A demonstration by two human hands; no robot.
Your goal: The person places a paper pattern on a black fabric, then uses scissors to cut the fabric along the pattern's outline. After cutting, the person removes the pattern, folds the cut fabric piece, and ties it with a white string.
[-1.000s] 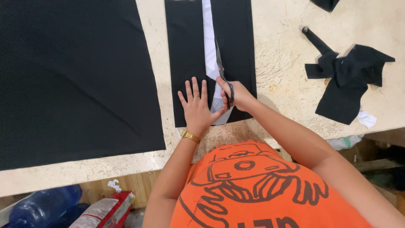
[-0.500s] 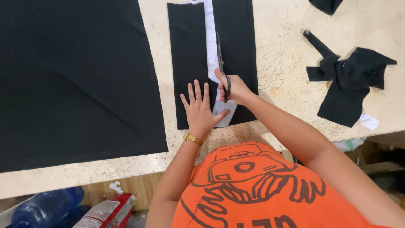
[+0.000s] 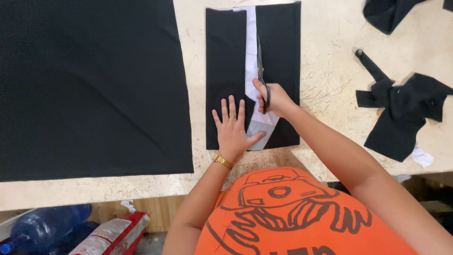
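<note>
1. We see the left hand (image 3: pixel 232 130) lying flat, fingers spread, on a black fabric panel (image 3: pixel 225 80) on the table (image 3: pixel 325 71). It grips nothing; it only presses the cloth. A ring is on one finger and a gold watch (image 3: pixel 222 160) on the wrist.
2. The right hand (image 3: pixel 275 100) is closed around the handles of the scissors (image 3: pixel 261 75). The blades point toward 12 o'clock and lie along the edge of the white strip (image 3: pixel 251 71).
3. The white strip runs between the two black halves of the panel, from 12 o'clock down to 6 o'clock, where it becomes wider under the left thumb.
4. The panel lies at the middle of the table, at 12 o'clock from the person's orange shirt (image 3: pixel 292 212).
5. At 9 o'clock from the panel, just beside it, a large black cloth (image 3: pixel 89 85) covers the table.
6. At 3 o'clock, well apart, lie black fabric scraps (image 3: pixel 401 113); another dark piece (image 3: pixel 387 14) is at 1 o'clock.
7. Below the table edge, at 7 o'clock, we see a blue bottle (image 3: pixel 42 226) and a red and white package (image 3: pixel 113 236).
</note>
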